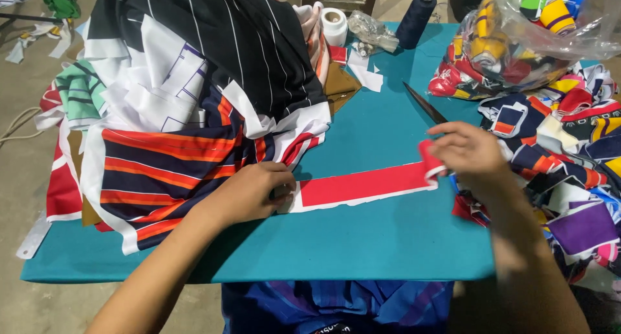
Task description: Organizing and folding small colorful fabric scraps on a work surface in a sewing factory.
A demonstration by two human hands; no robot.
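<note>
Head view shows a red strip (362,185) lying flat along the tabletop (362,243), its long axis stretched between both hands: left fingers (275,185) press its near-left end, right fingers (446,154) pinch its curled right end beside scissors (424,103).

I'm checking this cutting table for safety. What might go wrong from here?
The scissors lie with blades open just beyond the right hand, so a careless reach might nick it. The red strip is held at both ends, the left hand pinning one; a hard tug might tear it. The heaped fabric pile overhangs the table and might slide.
</note>
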